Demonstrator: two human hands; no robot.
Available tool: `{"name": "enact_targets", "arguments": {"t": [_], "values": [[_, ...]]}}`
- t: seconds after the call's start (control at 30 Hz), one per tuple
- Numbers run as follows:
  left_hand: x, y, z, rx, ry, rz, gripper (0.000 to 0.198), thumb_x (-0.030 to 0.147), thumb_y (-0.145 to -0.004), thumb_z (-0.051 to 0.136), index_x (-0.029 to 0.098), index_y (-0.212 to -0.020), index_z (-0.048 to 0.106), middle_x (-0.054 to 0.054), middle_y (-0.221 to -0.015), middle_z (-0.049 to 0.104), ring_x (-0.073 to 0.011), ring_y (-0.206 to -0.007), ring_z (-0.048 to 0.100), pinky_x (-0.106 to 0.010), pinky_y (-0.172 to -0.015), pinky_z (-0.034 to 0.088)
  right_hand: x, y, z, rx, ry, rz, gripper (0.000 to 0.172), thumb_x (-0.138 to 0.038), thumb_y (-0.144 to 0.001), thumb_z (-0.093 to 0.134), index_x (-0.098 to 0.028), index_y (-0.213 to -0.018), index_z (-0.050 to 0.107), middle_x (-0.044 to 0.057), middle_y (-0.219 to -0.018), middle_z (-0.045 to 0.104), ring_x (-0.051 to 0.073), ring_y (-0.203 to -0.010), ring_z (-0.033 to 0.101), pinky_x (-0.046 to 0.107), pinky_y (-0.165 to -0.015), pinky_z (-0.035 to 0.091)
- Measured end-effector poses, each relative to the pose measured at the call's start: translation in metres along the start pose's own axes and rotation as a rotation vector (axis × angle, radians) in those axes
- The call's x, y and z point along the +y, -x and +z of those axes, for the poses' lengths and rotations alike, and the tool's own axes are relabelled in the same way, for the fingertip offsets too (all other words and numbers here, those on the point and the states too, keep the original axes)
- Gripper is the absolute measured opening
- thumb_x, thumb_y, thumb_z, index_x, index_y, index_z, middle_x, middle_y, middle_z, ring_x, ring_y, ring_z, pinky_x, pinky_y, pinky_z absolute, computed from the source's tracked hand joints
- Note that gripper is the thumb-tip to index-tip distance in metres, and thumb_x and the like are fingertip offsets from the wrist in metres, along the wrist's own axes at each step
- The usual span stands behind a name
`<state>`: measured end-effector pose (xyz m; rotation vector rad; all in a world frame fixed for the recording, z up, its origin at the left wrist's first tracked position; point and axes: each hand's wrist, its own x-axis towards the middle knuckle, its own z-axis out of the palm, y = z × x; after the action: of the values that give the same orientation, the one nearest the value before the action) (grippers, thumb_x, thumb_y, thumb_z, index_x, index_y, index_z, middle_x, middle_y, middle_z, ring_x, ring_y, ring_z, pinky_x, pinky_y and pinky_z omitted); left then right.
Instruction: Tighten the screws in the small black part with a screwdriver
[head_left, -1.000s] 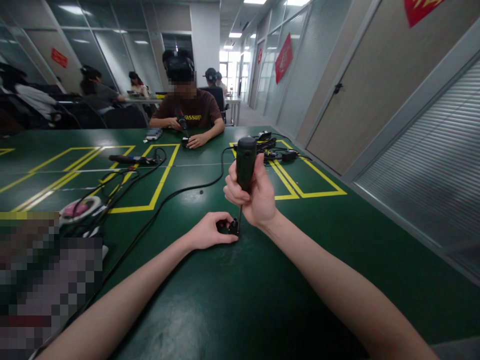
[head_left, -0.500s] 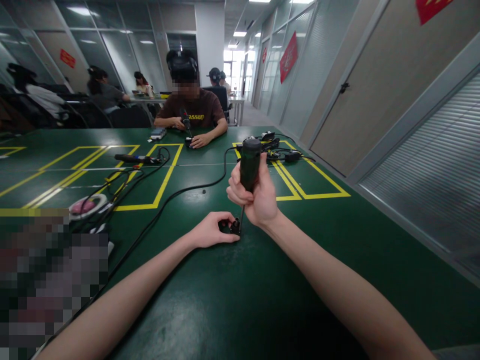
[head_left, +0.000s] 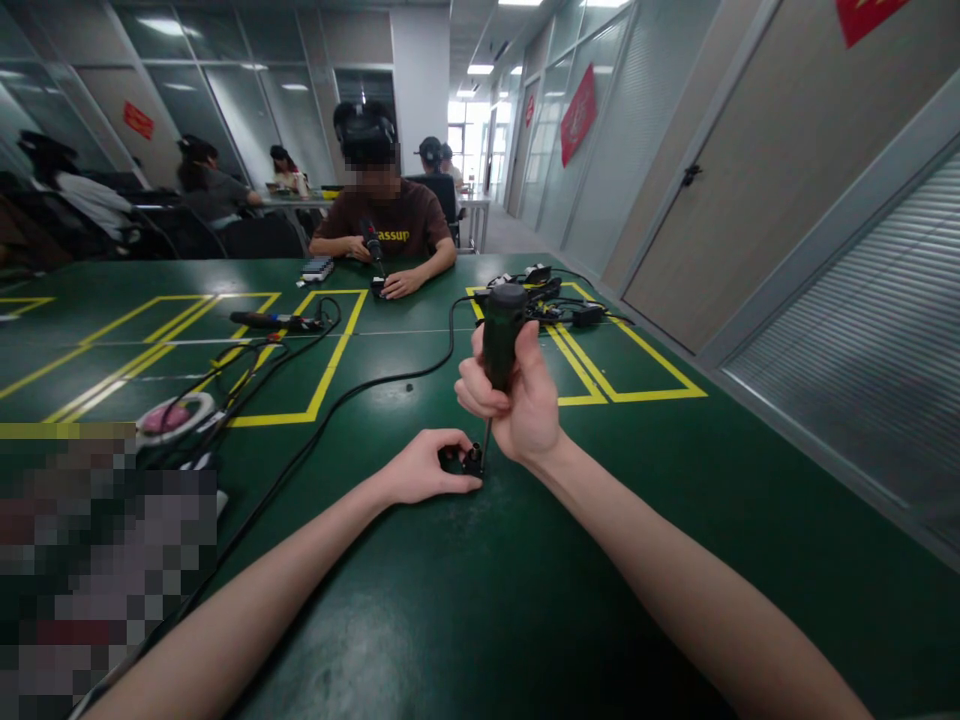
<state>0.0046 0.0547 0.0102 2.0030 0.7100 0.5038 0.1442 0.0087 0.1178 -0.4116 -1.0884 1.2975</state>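
Note:
My right hand (head_left: 517,400) is wrapped round the dark handle of an electric screwdriver (head_left: 504,325), held nearly upright. Its thin metal shaft runs down to a small black part (head_left: 474,460) on the green table (head_left: 420,600). My left hand (head_left: 427,466) pinches that part between thumb and fingers, steadying it against the tabletop. A short round post sticks up from the part. Where exactly the tip meets the part is too small to make out.
A black cable (head_left: 360,385) crosses the table to a heap of cables and adapters (head_left: 540,295). Left lie another dark tool (head_left: 274,320) and a white tape roll (head_left: 184,412). Across the table a co-worker (head_left: 382,220) holds a similar tool.
My right hand and the screwdriver have come slightly lower in the picture, along with a small shift of the whole view. Both hands keep their grip.

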Motion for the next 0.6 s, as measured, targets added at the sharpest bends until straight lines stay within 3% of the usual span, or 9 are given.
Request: {"name": "enact_targets", "arguments": {"t": [0.6], "values": [[0.0008,0.0001,-0.0007,0.003,-0.002,0.005,0.026,0.034,-0.073,0.081,0.016,-0.088,0.07,0.0,-0.08,0.067,-0.0171,-0.076,0.059,-0.029,-0.074,0.046,0.0022,-0.0015,-0.0025,-0.019,-0.001,-0.003,0.063,-0.083,-0.08,0.06,-0.022,-0.068,0.053,-0.014,-0.04,0.021,0.004,-0.037,0.008,0.02,-0.038,0.011]]}}
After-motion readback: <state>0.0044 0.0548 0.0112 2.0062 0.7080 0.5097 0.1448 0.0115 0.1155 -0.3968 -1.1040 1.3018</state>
